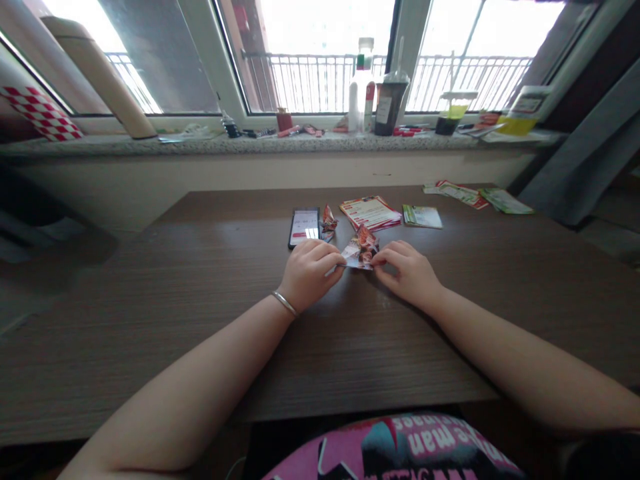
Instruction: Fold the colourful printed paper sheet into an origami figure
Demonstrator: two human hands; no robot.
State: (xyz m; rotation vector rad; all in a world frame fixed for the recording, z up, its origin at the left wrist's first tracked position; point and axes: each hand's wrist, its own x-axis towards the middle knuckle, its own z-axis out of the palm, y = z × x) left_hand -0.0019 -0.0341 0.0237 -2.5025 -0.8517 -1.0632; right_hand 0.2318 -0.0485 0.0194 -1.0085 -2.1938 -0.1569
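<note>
A small folded piece of printed paper, red and white, lies on the brown wooden table between my hands. My left hand, with a thin silver bracelet at the wrist, pinches the paper's left side with curled fingers. My right hand pinches its right edge with thumb and forefinger. Both hands rest on the table top.
Behind the paper lie a phone with its screen lit, another small folded paper shape, a red-and-white leaflet, a green leaflet and more leaflets at the far right. Bottles and cups stand on the windowsill.
</note>
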